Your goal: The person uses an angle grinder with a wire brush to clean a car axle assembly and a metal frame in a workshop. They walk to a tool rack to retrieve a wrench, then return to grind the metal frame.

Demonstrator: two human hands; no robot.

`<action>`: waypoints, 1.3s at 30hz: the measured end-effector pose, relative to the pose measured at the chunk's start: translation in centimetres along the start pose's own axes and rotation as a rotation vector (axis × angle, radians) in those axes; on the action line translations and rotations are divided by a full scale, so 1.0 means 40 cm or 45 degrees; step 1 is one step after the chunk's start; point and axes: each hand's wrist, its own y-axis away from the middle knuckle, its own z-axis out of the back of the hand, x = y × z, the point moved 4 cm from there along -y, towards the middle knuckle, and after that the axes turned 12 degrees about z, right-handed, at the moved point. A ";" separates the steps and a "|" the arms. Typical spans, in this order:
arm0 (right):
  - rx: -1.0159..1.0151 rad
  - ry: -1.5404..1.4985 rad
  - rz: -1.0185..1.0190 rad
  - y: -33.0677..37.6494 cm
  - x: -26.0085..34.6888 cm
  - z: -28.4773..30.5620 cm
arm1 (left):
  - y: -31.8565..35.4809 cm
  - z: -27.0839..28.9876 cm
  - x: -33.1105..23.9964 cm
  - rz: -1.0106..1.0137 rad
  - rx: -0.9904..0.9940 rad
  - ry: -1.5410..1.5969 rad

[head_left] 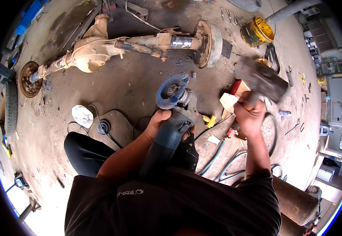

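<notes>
At the left edge of the frame, a dark tyre point(10, 108), upright. From upper left to top centre, a rusty vehicle axle point(90, 55) laid across the stained floor point(139, 84). Left of centre, a crumpled white bundle point(82, 116), with a round grey disc point(104, 126) just beside it. In the middle of the frame, left hand point(154, 125) closed firmly around a dark angle grinder point(165, 135): forearm slanting up and rightward from the lower left, thumb along the near side, fingertips showing past the far side. Grinder tilted, blue flap wheel point(173, 91) uppermost. Right of centre, a small yellow piece point(209, 121), then a red box point(239, 88). Farther right, right hand point(250, 118) in a tight fist on the handle of a hammer point(263, 78), close beneath the motion-blurred head; forearm nearly vertical, head toward upper right. Above it, a yellow bucket point(253, 36); at lower right, a rusty cylinder point(296, 200), lying down.
</notes>
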 end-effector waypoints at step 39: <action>-0.047 0.566 0.420 -0.040 0.126 0.131 | 0.032 0.003 0.023 0.049 -0.074 -0.188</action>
